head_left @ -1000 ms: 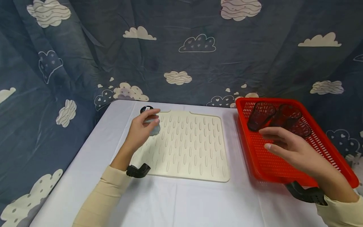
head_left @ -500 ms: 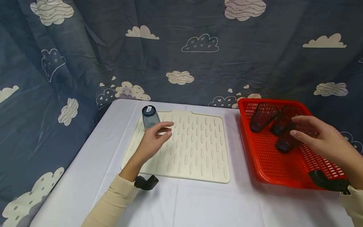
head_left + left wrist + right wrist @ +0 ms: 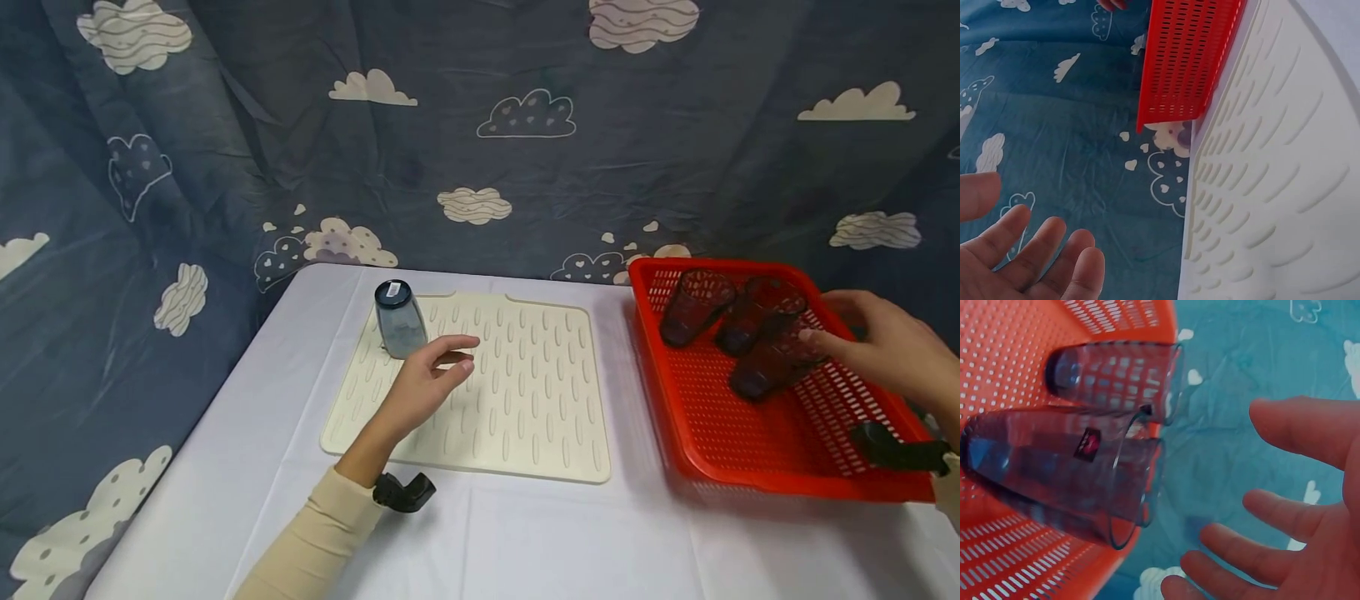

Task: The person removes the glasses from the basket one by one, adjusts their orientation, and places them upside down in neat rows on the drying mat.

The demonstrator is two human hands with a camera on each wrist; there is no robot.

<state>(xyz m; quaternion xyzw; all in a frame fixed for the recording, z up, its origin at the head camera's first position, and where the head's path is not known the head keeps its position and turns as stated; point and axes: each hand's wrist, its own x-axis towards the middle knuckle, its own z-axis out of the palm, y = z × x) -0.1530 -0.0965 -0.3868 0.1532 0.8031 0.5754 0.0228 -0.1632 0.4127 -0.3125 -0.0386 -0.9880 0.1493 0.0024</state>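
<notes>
A blue-tinted drinking glass stands upside down at the back left corner of the cream drying mat. Just right of it, my left hand hovers over the mat, fingers relaxed and holding nothing. Three more tinted glasses lie tilted in the red basket: a left one, a middle one and a front one. My right hand is over the basket's right rim near the front glass. In the right wrist view its fingers are apart from the glass rims.
A white cloth covers the table, and the basket stands at its right side. Behind hangs a dark blue curtain with cloud prints. Black camera mounts are strapped to both wrists.
My left hand has moved away from the upside-down glass, rightward and nearer the front. The right hand has moved right across the basket to its far rim, uncovering the front glass.
</notes>
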